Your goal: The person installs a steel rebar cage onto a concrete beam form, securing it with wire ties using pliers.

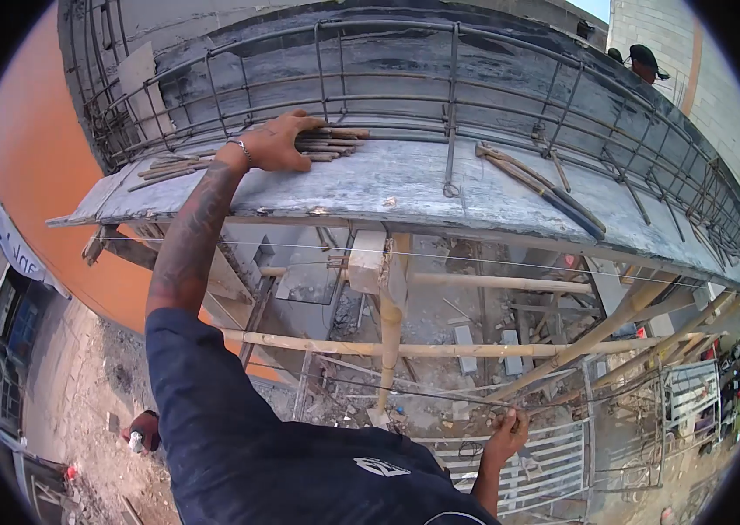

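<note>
My left hand [275, 144], with a bracelet at its wrist, is wrapped round one end of a bundle of short rusty rods [333, 144] on the grey board [396, 179]. More short rods [173, 168] lie on the board to its left. Long-handled pincers [545, 190] with dark grips rest farther right, beside a thin loose rod [560, 171]. Low at the right, my right hand [510, 433] is raised with its fingers curled together. A thin dark line passes by its fingertips; whether they hold it is unclear.
A rebar cage [322, 74] runs along the board's far side. Bamboo poles [390, 350] stand and cross below the board's edge, above rubble-strewn ground. A thin string stretches under that edge. A person's dark-capped head [644, 61] shows behind the wall at the upper right.
</note>
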The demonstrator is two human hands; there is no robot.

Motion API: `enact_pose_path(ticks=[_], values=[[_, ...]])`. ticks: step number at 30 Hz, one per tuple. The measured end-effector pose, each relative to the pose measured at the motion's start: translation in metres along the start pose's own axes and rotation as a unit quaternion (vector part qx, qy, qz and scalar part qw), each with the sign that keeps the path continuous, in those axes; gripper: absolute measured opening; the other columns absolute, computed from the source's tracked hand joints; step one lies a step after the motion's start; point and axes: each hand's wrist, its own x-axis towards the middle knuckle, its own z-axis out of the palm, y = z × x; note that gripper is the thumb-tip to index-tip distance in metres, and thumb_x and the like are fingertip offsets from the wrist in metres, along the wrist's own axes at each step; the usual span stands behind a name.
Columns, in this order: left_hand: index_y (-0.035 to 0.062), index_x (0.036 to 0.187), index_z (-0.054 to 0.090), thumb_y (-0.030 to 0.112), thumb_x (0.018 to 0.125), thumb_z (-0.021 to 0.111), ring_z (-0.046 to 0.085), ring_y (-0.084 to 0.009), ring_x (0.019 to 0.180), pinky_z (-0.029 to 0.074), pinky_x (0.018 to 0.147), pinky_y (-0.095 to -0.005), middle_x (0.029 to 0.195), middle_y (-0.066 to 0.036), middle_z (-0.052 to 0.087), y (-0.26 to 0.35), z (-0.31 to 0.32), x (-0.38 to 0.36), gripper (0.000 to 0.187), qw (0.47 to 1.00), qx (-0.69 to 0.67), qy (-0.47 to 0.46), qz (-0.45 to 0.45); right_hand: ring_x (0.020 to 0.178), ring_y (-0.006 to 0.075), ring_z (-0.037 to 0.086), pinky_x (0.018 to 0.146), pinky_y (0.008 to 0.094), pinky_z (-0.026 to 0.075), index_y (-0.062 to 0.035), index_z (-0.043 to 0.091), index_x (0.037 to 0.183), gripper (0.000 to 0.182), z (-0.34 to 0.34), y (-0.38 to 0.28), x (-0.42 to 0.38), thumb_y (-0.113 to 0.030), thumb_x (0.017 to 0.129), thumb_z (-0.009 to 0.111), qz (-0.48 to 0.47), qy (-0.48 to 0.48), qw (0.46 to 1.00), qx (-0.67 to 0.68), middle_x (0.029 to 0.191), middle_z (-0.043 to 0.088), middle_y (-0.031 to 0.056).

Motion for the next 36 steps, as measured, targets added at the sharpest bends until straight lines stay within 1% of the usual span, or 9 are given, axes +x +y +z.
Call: enact_pose_path(ticks=[5,11,13,16,18,22,25,29,36], values=[[-0.004,0.125,0.046,0.025,0.065,0.063,0.045,-0.0345,0.117,0.035,0.101,-0.0366,0.123,-0.021,0.048,-0.016,0.007,0.001,0.068,1.0,0.024,0.015,0.005,0.059,0.0081,0.046,0.051,0.0227,0.041,-0.0008,0.056,0.097,0.017,0.006,0.004,-0.006,-0.017,0.093,0.054,-0.016,-0.013,0.999,-0.027,0.072,0.051,0.0023],[-0.0029,0.121,0.047,0.019,0.064,0.063,0.048,-0.0335,0.112,0.036,0.099,-0.0376,0.12,-0.021,0.049,-0.01,0.002,0.003,0.063,0.999,0.044,0.001,0.017,0.06,0.0081,0.049,0.053,0.0229,0.044,-0.0009,0.057,0.097,0.017,0.012,0.007,-0.001,-0.017,0.092,0.055,-0.024,-0.019,0.999,-0.037,0.072,0.052,0.0026],[-0.0019,0.114,0.05,0.017,0.064,0.064,0.051,-0.0335,0.105,0.039,0.094,-0.037,0.112,-0.02,0.053,0.005,-0.009,0.004,0.056,0.998,-0.003,-0.064,-0.002,0.059,0.0079,0.049,0.053,0.0229,0.044,-0.0002,0.058,0.096,0.017,0.009,0.002,-0.003,-0.016,0.092,0.054,-0.031,0.003,0.999,-0.041,0.073,0.052,0.0026],[-0.0006,0.1,0.054,0.015,0.064,0.064,0.054,-0.0322,0.094,0.041,0.084,-0.0362,0.1,-0.018,0.057,0.0,-0.006,-0.001,0.04,0.997,-0.046,-0.058,0.02,0.06,0.0075,0.05,0.054,0.0224,0.045,-0.0002,0.059,0.097,0.017,0.01,-0.003,0.0,-0.015,0.091,0.055,-0.032,-0.004,0.999,-0.04,0.071,0.053,0.0021],[-0.0006,0.096,0.054,0.008,0.065,0.062,0.054,-0.0312,0.087,0.043,0.078,-0.0357,0.094,-0.017,0.056,0.0,0.001,-0.007,0.033,0.994,-0.042,0.048,0.088,0.06,0.0074,0.051,0.054,0.0224,0.046,-0.0004,0.059,0.097,0.017,0.008,-0.005,-0.005,-0.016,0.091,0.055,-0.026,0.002,0.999,-0.043,0.07,0.053,0.0018],[-0.0001,0.097,0.054,0.005,0.065,0.062,0.054,-0.0328,0.092,0.042,0.082,-0.0379,0.096,-0.018,0.056,0.016,-0.012,-0.007,0.033,0.998,0.014,-0.03,0.055,0.059,0.0073,0.051,0.054,0.0223,0.045,-0.0002,0.059,0.098,0.018,0.005,0.004,-0.006,-0.016,0.092,0.055,-0.017,-0.022,0.999,-0.03,0.07,0.053,0.0017],[0.0001,0.102,0.054,0.006,0.073,0.063,0.054,-0.0352,0.094,0.043,0.084,-0.0381,0.098,-0.018,0.058,-0.004,0.006,-0.013,0.031,0.986,0.048,0.065,0.143,0.06,0.0078,0.05,0.053,0.0227,0.045,0.0002,0.058,0.098,0.018,0.006,0.001,-0.007,-0.016,0.092,0.054,-0.023,-0.036,0.998,-0.045,0.071,0.052,0.0021],[0.0018,0.104,0.055,0.005,0.076,0.063,0.055,-0.0351,0.096,0.043,0.085,-0.0393,0.1,-0.018,0.059,-0.001,0.003,-0.019,0.03,0.991,0.06,0.051,0.112,0.06,0.0086,0.049,0.053,0.0234,0.041,0.0001,0.057,0.099,0.02,0.008,0.009,-0.007,-0.019,0.093,0.055,-0.017,-0.005,0.998,-0.054,0.071,0.053,0.0029],[0.002,0.104,0.055,0.004,0.077,0.062,0.055,-0.0335,0.097,0.043,0.086,-0.0406,0.098,-0.015,0.058,0.012,-0.005,-0.014,0.028,0.988,0.11,0.002,0.111,0.06,0.0087,0.047,0.053,0.0216,0.042,0.0004,0.057,0.096,0.016,0.006,0.01,-0.012,-0.015,0.093,0.053,-0.022,-0.042,0.999,-0.024,0.07,0.049,0.0025]])
